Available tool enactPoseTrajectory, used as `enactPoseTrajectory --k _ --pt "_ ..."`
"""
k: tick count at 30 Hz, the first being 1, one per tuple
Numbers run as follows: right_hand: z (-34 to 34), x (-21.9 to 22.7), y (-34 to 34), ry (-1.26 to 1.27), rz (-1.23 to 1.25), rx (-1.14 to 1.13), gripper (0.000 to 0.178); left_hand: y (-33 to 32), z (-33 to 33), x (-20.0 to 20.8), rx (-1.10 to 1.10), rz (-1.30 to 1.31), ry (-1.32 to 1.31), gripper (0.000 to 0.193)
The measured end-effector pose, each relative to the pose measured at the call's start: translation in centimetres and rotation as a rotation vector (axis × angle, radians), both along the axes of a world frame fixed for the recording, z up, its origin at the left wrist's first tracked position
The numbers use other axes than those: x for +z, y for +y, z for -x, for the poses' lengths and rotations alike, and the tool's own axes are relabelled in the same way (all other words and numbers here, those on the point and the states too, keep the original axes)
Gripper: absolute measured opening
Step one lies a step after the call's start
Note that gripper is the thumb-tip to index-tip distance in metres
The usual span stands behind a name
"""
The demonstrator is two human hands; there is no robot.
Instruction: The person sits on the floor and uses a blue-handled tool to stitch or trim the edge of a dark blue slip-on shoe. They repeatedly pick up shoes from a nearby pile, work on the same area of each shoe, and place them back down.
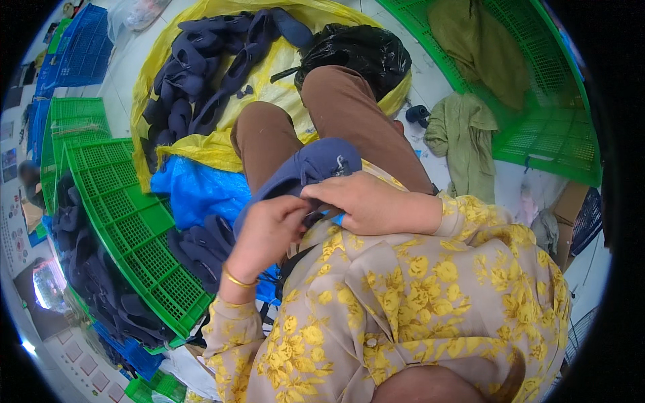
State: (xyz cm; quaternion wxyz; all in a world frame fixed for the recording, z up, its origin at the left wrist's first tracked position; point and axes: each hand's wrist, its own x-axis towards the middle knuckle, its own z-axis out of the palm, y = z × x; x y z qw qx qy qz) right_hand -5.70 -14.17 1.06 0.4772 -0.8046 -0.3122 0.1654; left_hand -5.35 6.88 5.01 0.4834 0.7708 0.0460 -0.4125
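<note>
A navy fabric shoe upper (pixel 299 164) with a small white mark near its rounded end lies across my lap. My left hand (pixel 272 225) has its fingers curled in a pinch at the near edge of the upper. Across from it, my right hand (pixel 369 201) grips the same edge, its thumb and fingers close to the left fingertips. Whatever small part lies between the two sets of fingertips is hidden. More navy uppers (pixel 201 245) are piled beside my left forearm.
Ahead lies a spread yellow sheet (pixel 282 74) with many navy uppers (pixel 191 64) and a black plastic bag (pixel 363 57). Green crates (pixel 138 221) stand at left, another (pixel 557 134) at far right. Olive cloth (pixel 463 134) and a dark spool (pixel 417 114) lie on the floor.
</note>
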Motion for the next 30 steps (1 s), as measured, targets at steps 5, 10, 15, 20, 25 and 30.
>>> enactPoseTrajectory --k 5,10,15,20,25,30 --pt "-0.1 -0.3 0.3 -0.082 0.197 0.146 0.051 1.8 -3.4 1.1 0.068 -0.156 -0.311 0.012" --pt "0.1 -0.3 0.4 -0.156 0.219 0.209 0.039 1.3 -7.4 -2.5 -0.056 -0.112 -0.36 0.017" --pt "0.4 0.3 0.4 -0.162 0.173 0.225 0.022 -0.1 -9.7 -3.6 -0.166 -0.242 -0.046 0.031" --pt "0.6 0.2 0.5 -0.142 0.185 0.226 0.021 0.6 -8.9 -4.6 -0.068 -0.071 0.051 0.018" --pt "0.6 -0.1 0.6 -0.251 0.164 0.217 0.014 0.8 -6.1 -5.1 0.319 0.166 0.007 0.01" --pt "-1.4 1.9 0.0 -0.679 0.216 0.078 0.01 2.6 -5.4 -4.8 0.642 0.502 -0.013 0.009"
